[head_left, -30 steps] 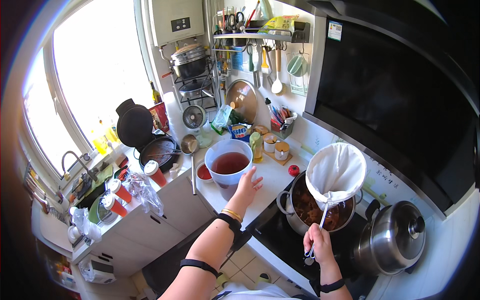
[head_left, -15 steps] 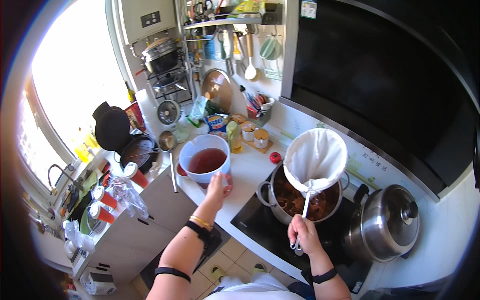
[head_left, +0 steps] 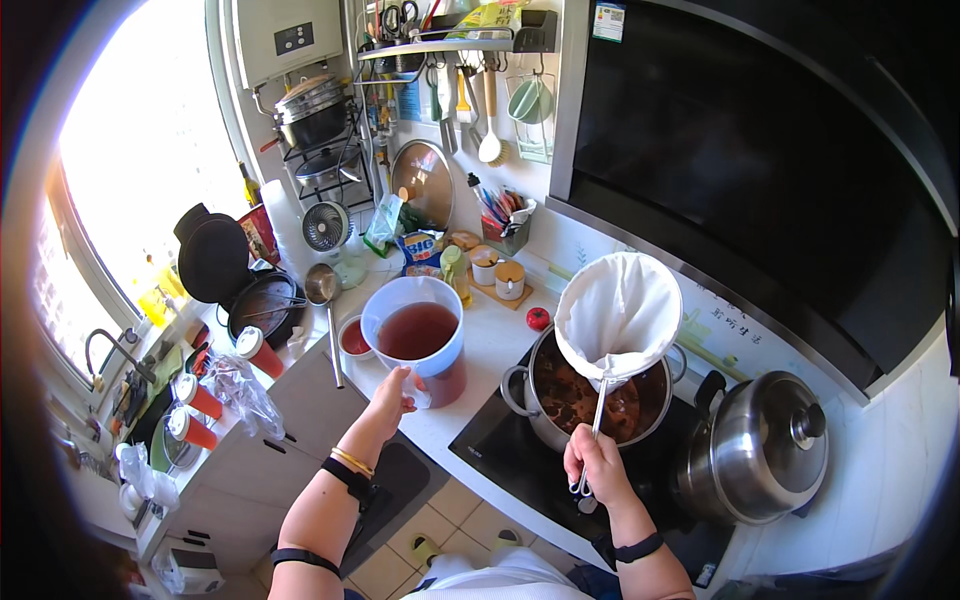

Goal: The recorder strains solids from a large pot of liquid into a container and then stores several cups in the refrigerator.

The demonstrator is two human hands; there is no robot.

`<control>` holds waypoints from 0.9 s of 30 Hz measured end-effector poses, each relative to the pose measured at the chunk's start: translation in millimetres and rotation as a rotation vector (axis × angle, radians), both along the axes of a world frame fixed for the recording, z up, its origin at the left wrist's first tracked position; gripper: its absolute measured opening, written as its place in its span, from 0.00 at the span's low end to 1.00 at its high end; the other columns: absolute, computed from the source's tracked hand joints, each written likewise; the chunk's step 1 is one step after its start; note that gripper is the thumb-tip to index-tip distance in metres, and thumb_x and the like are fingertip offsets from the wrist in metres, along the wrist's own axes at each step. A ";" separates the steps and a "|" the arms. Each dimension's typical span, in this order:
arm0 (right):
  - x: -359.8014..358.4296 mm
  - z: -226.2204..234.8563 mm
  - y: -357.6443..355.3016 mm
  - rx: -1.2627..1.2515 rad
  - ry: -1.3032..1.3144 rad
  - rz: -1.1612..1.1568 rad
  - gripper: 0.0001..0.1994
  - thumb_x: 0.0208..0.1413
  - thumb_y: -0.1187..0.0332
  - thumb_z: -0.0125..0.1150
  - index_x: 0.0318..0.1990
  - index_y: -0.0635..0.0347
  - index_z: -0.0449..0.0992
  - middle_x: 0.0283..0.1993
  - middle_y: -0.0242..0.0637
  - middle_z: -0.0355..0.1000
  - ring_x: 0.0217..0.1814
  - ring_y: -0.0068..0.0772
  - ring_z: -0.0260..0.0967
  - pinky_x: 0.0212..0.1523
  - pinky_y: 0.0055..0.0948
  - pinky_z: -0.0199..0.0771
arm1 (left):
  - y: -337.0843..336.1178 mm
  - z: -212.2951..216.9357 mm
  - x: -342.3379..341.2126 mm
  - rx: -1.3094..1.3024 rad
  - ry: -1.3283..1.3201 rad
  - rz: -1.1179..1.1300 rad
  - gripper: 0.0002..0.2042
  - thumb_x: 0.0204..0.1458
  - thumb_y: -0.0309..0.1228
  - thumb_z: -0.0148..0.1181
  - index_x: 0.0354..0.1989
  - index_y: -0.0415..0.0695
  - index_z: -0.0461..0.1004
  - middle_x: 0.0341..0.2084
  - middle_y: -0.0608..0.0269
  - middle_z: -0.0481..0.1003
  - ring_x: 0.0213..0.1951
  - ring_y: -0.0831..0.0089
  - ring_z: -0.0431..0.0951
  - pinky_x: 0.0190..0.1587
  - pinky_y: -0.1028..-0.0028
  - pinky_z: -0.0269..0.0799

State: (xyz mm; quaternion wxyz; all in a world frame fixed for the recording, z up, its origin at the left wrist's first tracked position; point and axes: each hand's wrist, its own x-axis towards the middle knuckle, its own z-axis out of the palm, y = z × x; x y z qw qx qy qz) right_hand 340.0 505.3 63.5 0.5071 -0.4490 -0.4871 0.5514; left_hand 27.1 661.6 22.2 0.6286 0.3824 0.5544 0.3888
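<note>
On the white bench (head_left: 500, 340), just left of the steel stockpot (head_left: 595, 400), stands a clear plastic pitcher (head_left: 418, 338) with a blue rim, holding red-brown liquid. Left hand (head_left: 390, 395) has its fingers curled round the pitcher's handle at the near side; pitcher upright, base on the bench. Right hand (head_left: 597, 465), in front of the stockpot, fingers closed tight on the metal handle of a cloth strainer (head_left: 618, 312). White strainer bag hangs over the stockpot's mouth, tilted, mostly above the far rim. Stockpot sits on a black hob (head_left: 520, 455) and holds dark red liquid with solids; cannot tell what the solids are. Both wrists wear black bands, left wrist also a gold bangle.

Right of the stockpot: a second steel pot with lid (head_left: 755, 450) on, close beside it. Behind the stockpot on the bench: a small red round thing (head_left: 538, 318), then two lidded jars (head_left: 497, 272) on a wooden board. Left of the pitcher: a small bowl (head_left: 354, 336) of red liquid, touching or nearly touching the pitcher, and a ladle (head_left: 322, 290) lying with its handle toward the bench edge. Further left: an open black round cooker (head_left: 240, 275), lid up. Near the bench's left end, three red-filled cups with white lids (head_left: 195, 395) and a crumpled clear plastic bag (head_left: 245, 390). Wall behind the pitcher: a small fan (head_left: 325, 226), a glass lid (head_left: 425, 180), hanging utensils (head_left: 488, 120), a rack with a steamer pot (head_left: 312, 110).
</note>
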 end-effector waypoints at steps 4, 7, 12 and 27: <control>1.1 -2.7 1.6 0.013 0.001 0.003 0.22 0.65 0.51 0.39 0.22 0.55 0.57 0.16 0.32 0.60 0.15 0.19 0.56 0.18 0.19 0.59 | -0.9 4.6 -4.3 -0.009 0.024 -0.038 0.17 0.55 0.45 0.41 0.30 0.45 0.71 0.27 0.65 0.70 0.25 0.76 0.61 0.34 0.74 0.61; 1.1 -0.8 1.5 0.023 -0.001 0.006 0.22 0.66 0.53 0.37 0.22 0.56 0.58 0.16 0.31 0.60 0.16 0.18 0.56 0.19 0.19 0.59 | 1.9 6.1 -10.4 0.003 0.036 -0.087 0.17 0.55 0.44 0.41 0.29 0.44 0.71 0.25 0.66 0.69 0.24 0.77 0.59 0.34 0.75 0.61; 0.9 -2.1 2.1 0.015 -0.012 0.003 0.22 0.66 0.53 0.37 0.22 0.55 0.57 0.16 0.31 0.60 0.16 0.18 0.56 0.19 0.19 0.59 | 8.0 13.1 -14.7 0.021 0.093 -0.179 0.15 0.55 0.42 0.39 0.29 0.45 0.69 0.24 0.68 0.68 0.22 0.78 0.58 0.31 0.76 0.58; -16.2 49.8 17.8 0.145 -0.026 0.108 0.21 0.66 0.53 0.37 0.23 0.54 0.57 0.14 0.34 0.61 0.13 0.20 0.55 0.16 0.18 0.57 | 6.7 7.5 -27.3 0.137 0.092 -0.257 0.17 0.58 0.47 0.43 0.36 0.46 0.70 0.29 0.68 0.70 0.27 0.79 0.64 0.34 0.77 0.62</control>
